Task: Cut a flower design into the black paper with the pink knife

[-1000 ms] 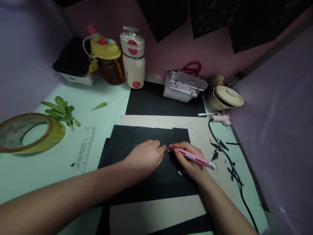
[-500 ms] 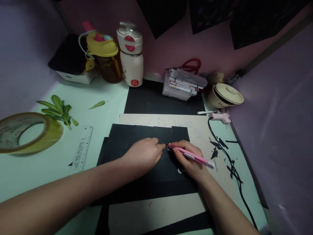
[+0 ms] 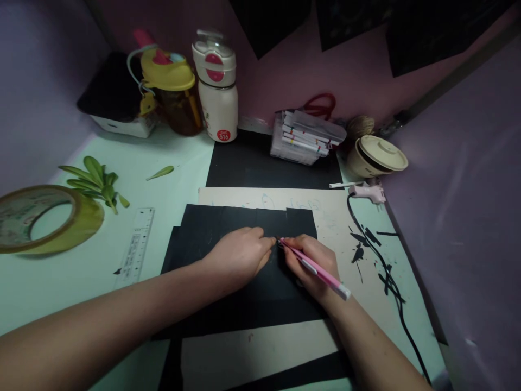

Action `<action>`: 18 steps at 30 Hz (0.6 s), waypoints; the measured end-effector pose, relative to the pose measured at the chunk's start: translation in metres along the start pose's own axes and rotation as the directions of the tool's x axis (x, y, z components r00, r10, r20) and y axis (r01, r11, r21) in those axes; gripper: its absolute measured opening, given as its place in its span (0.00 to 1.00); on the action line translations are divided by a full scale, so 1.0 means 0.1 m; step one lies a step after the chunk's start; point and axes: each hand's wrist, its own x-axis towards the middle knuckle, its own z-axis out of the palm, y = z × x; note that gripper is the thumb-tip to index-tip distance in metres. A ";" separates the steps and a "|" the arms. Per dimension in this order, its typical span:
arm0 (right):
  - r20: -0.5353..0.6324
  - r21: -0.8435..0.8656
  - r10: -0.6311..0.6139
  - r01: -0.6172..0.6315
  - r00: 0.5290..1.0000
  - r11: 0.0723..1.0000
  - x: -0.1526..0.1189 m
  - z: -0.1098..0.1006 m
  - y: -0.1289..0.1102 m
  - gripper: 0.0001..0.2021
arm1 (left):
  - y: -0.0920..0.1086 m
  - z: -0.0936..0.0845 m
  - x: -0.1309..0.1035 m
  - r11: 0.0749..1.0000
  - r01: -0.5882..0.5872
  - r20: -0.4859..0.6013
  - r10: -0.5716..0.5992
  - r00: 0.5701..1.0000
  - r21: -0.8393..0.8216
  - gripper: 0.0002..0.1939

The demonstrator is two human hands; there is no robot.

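Note:
My right hand (image 3: 315, 264) is closed round a pink pen-like tool (image 3: 321, 271), whose tip meets the black paper (image 3: 244, 304) near its upper right part. Right beside the tip, my left hand (image 3: 240, 254) rests on the same paper with its fingers curled together and the index fingertip pressed down. Whether anything lies under those fingers is hidden. Beneath the black paper is a pale sheet (image 3: 337, 217) with faint coloured marks.
Tape roll (image 3: 87, 222), clear ruler (image 3: 138, 244) and green leaves (image 3: 95, 179) lie left. Behind stand a white bottle (image 3: 220, 108), yellow-lidded cup (image 3: 179, 103) and marker box (image 3: 301, 141). Right are black scraps (image 3: 358, 253), a cable (image 3: 401, 317) and a lidded bowl (image 3: 378, 157).
The back end of the pink tool has swung down and slightly left as my right hand turned. My left hand stays in nearly the same place.

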 end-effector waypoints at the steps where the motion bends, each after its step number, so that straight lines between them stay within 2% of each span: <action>1: -0.001 -0.028 -0.019 0.019 1.000 0.999 -0.01 0.01 -0.01 0.08 | 0.00 0.00 0.00 1.000 0.004 0.002 -0.004 1.000 0.003 0.15; 6: 0.000 -0.105 -0.053 0.053 0.999 0.993 -0.02 0.03 -0.02 0.07 | 0.02 0.01 0.00 1.000 0.027 0.005 -0.027 1.000 0.008 0.15; 18: -0.010 -0.134 -0.053 0.051 0.999 0.990 -0.04 0.03 -0.05 0.06 | 0.04 0.01 0.00 0.999 0.038 0.019 -0.038 0.999 0.013 0.15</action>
